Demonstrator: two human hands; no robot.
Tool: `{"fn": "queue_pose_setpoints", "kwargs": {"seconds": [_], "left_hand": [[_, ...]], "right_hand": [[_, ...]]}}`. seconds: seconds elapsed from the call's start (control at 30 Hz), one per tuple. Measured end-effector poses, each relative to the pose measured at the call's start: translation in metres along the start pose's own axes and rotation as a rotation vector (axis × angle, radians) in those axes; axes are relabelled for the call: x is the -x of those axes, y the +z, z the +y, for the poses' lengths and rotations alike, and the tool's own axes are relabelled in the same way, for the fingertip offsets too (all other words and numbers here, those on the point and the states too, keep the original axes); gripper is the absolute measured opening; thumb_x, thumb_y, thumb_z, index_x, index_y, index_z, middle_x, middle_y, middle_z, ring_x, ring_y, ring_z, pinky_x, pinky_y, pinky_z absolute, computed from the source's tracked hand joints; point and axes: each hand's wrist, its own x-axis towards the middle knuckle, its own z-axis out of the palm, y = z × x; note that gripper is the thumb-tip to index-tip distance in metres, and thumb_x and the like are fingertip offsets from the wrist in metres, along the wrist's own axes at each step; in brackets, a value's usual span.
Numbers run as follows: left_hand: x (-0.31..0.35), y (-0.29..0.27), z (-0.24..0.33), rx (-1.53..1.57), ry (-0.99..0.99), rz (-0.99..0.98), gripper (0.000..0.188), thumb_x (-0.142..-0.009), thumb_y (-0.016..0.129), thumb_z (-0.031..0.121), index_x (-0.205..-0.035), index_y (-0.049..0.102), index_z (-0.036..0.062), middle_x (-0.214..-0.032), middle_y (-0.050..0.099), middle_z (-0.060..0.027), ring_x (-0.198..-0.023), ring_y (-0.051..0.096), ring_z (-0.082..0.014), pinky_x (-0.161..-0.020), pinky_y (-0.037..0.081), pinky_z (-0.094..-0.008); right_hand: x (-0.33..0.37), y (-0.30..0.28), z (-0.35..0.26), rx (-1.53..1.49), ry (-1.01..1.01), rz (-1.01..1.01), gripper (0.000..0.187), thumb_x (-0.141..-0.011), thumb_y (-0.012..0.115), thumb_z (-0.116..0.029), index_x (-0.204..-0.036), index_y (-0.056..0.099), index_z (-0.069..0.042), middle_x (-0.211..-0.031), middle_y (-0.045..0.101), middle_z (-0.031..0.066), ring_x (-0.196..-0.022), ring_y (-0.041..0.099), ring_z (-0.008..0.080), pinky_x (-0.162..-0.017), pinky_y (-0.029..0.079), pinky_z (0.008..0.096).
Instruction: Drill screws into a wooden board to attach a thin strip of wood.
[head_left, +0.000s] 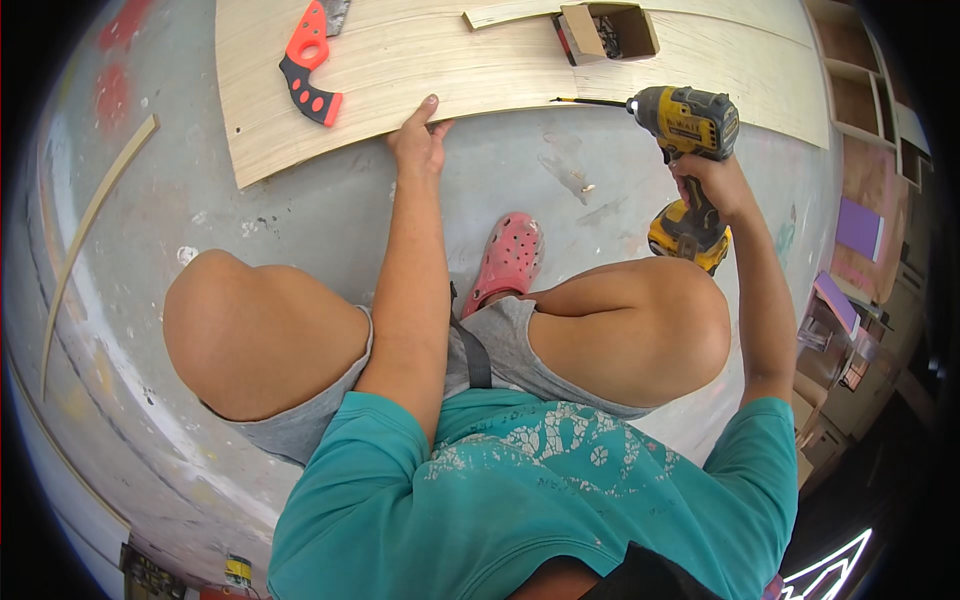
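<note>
Left hand [417, 142] at near edge of the pale plywood board [480, 70], thumb up over the edge, other fingers bent and mostly hidden; part closed, can't tell if it pinches the board or just rests there. Right hand [712, 185] closed around the handle of the yellow-black power driver [690, 118], body level, battery end down, above the right knee. Its long dark bit [585, 101] points left, tip at the board's near edge; contact unclear. Board lies beyond the feet on the grey floor [330, 215]. On it: 1 saw with red-black handle [315, 100] left of the left hand, 1 open cardboard box [635, 35] and 1 narrow wood strip [515, 14] toward the far side.
</note>
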Motion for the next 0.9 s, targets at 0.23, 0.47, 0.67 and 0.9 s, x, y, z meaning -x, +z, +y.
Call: {"fn": "queue_pose_setpoints", "kwargs": {"seconds": [0.23, 0.47, 0.67, 0.9], "left_hand": [[0.003, 0.001, -0.001, -0.007, 0.0, 0.004, 0.039, -0.076, 0.062, -0.005, -0.11, 0.046, -0.0095, -0.104, 0.053, -0.0193, -0.091, 0.056, -0.0332, -0.081, 0.049, -0.0514], [0.0, 0.005, 0.001, -0.014, -0.019, -0.024, 0.038, -0.076, 0.061, -0.004, -0.11, 0.046, -0.0096, -0.105, 0.053, -0.0192, -0.092, 0.056, -0.0324, -0.082, 0.048, -0.0507], [0.002, 0.013, 0.004, 0.006, 0.018, 0.001, 0.039, -0.076, 0.06, -0.006, -0.112, 0.045, -0.0084, -0.106, 0.052, -0.0188, -0.095, 0.055, -0.0329, -0.082, 0.048, -0.0518], [-0.013, 0.004, 0.008, -0.014, -0.005, -0.021, 0.044, -0.076, 0.06, -0.007, -0.116, 0.043, -0.006, -0.111, 0.05, -0.0175, -0.098, 0.054, -0.033, -0.083, 0.047, -0.0519]], "right_hand": [[-0.008, -0.005, -0.012, 0.041, 0.022, -0.044, 0.022, -0.066, 0.056, -0.006, -0.087, 0.056, 0.001, -0.058, 0.05, 0.0052, -0.043, 0.046, 0.0132, -0.042, 0.039, 0.0255], [-0.015, -0.006, -0.028, 0.24, 0.002, -0.113, 0.027, -0.061, 0.054, -0.005, -0.087, 0.056, 0.001, -0.059, 0.048, 0.0042, -0.046, 0.046, 0.0126, -0.041, 0.039, 0.0263], [-0.033, -0.009, -0.035, 0.221, 0.036, -0.14, 0.036, -0.057, 0.051, -0.004, -0.092, 0.055, 0.002, -0.068, 0.049, 0.0045, -0.046, 0.045, 0.0123, -0.041, 0.039, 0.0258], [-0.04, 0.003, -0.043, 0.205, 0.041, -0.134, 0.039, -0.057, 0.051, -0.003, -0.095, 0.055, 0.001, -0.074, 0.05, 0.0042, -0.047, 0.044, 0.0123, -0.041, 0.04, 0.0258]]}}
